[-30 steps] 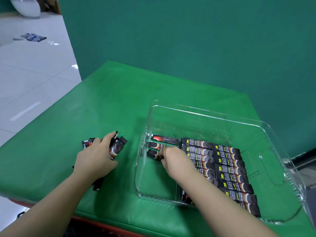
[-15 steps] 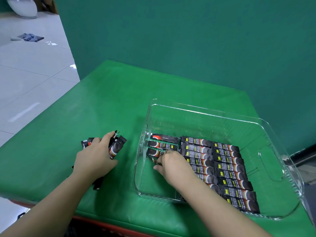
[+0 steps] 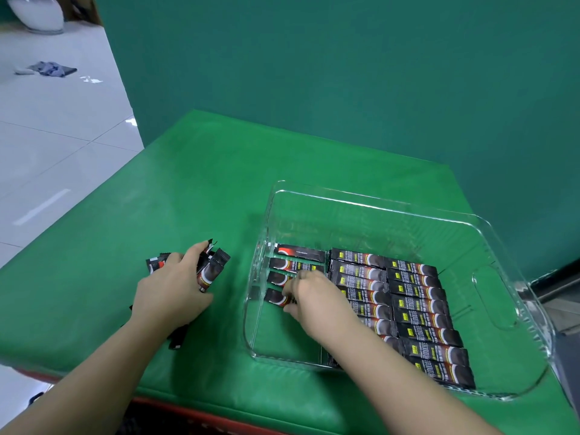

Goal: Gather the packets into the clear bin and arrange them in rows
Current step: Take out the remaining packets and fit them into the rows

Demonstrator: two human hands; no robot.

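A clear plastic bin [image 3: 508,240] stands on the green table. Inside it lie rows of dark stick packets [image 3: 417,299], two full columns on the right and a shorter left column. My right hand [image 3: 310,296] reaches into the bin and pinches the nearest packet of the left column [image 3: 276,298], which lies on the bin floor. To the left of the bin, my left hand [image 3: 174,290] rests over a loose pile of packets [image 3: 213,268], fingers curled around some of them.
The green padded table [image 3: 188,189] ends in a red front edge near me. A green wall stands behind it. White tiled floor lies to the left, with a grey cloth [image 3: 51,69] and a white object [image 3: 34,12] far off.
My right hand moved toward me inside the bin, and a further packet now lies in the left column. My left hand stayed on the pile.
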